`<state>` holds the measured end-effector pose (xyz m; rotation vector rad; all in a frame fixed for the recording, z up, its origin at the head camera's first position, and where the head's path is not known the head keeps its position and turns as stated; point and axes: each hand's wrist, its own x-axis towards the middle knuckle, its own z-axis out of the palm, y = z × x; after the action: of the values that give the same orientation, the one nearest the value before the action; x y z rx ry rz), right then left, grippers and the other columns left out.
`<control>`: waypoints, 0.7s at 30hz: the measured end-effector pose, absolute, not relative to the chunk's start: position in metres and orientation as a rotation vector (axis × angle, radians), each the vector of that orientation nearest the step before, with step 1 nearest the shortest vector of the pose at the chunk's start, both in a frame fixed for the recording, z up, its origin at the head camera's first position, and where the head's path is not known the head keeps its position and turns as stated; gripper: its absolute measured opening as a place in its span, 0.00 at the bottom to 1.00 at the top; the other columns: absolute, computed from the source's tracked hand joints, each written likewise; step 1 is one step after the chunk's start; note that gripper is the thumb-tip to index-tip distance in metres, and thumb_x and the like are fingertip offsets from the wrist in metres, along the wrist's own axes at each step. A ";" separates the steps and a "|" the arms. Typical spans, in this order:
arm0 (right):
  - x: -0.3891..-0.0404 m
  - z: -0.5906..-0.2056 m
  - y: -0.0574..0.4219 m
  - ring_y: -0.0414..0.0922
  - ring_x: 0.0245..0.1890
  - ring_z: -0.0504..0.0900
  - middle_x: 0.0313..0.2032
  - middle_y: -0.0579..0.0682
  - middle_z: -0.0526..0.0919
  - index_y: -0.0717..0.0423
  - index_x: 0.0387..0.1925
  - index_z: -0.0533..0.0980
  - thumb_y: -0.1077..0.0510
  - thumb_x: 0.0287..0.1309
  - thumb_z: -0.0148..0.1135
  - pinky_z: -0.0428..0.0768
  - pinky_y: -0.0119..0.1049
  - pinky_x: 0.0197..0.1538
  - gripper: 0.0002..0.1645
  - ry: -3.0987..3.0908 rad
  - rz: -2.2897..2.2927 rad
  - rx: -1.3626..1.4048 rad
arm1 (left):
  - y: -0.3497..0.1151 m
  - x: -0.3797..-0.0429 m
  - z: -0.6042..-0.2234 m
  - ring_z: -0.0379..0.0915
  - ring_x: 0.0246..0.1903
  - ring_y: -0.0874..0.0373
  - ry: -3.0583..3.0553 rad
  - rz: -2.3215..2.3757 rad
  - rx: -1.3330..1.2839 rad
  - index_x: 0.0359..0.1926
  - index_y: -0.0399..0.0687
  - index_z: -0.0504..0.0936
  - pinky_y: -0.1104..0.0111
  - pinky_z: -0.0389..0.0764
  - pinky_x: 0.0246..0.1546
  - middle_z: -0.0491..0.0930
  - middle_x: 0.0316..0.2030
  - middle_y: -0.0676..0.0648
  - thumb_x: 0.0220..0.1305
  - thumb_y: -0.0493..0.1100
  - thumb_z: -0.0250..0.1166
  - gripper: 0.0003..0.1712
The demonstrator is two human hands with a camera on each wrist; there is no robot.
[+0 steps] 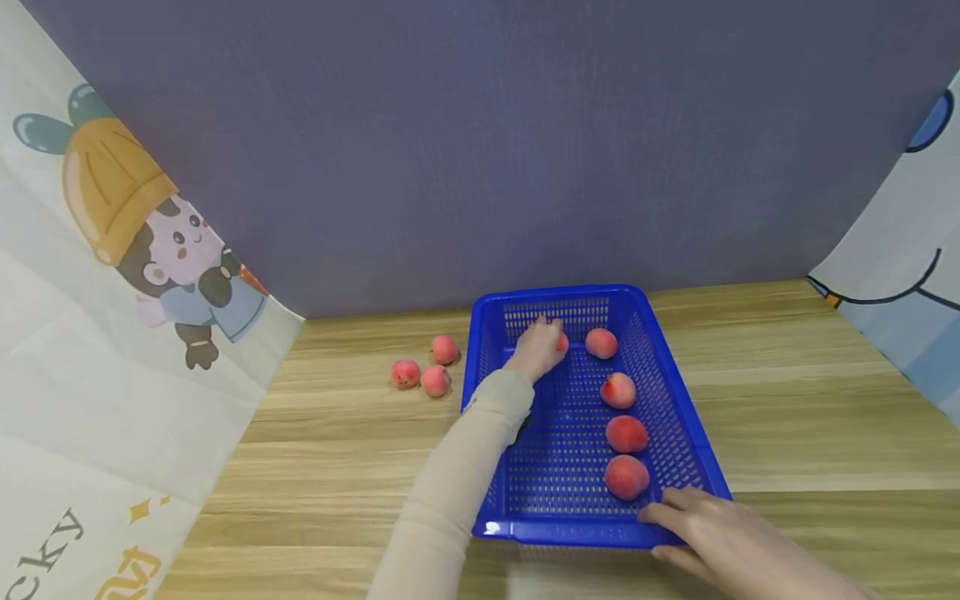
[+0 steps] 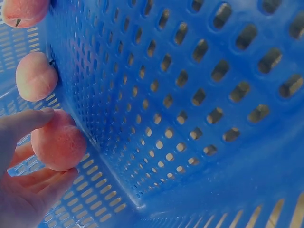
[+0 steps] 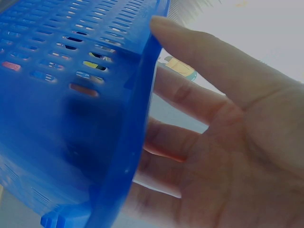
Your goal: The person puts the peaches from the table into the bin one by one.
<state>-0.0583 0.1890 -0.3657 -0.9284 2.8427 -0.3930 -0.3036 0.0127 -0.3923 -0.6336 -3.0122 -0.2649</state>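
Note:
At the far end of a blue plastic basket (image 1: 555, 531), my left hand (image 1: 536, 350) holds a peach (image 2: 61, 142) between thumb and fingers, low near the perforated floor and wall. Another peach (image 1: 601, 343) sits just to its right. Down the basket's right side runs a row with a red-spotted peach (image 1: 618, 390), a darker peach (image 1: 627, 434) and a nearest peach (image 1: 627, 477). My right hand (image 1: 708, 529) grips the rim at the near right corner, with the thumb on one side and fingers on the other in the right wrist view.
Left of the basket, three peaches lie close together on the wooden table (image 1: 330, 467): one at the back (image 1: 445, 350), one at the left (image 1: 405, 374) and one in front (image 1: 435, 381). A grey-blue panel (image 1: 480, 167) rises behind; printed sheets hang at both sides.

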 end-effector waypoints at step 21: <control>-0.060 -0.368 0.190 0.55 0.38 0.78 0.38 0.54 0.79 0.52 0.39 0.77 0.44 0.49 0.59 0.76 0.51 0.35 0.19 2.829 -0.409 -0.928 | 0.012 -0.302 -0.398 0.74 0.41 0.52 -3.021 -0.275 -0.613 0.51 0.45 0.73 0.66 0.75 0.41 0.73 0.47 0.40 0.53 0.42 0.61 0.22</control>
<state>-0.0596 0.1899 -0.3676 -0.9275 2.8291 -0.4086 -0.3020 0.0119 -0.3985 -0.6133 -3.0207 -0.2746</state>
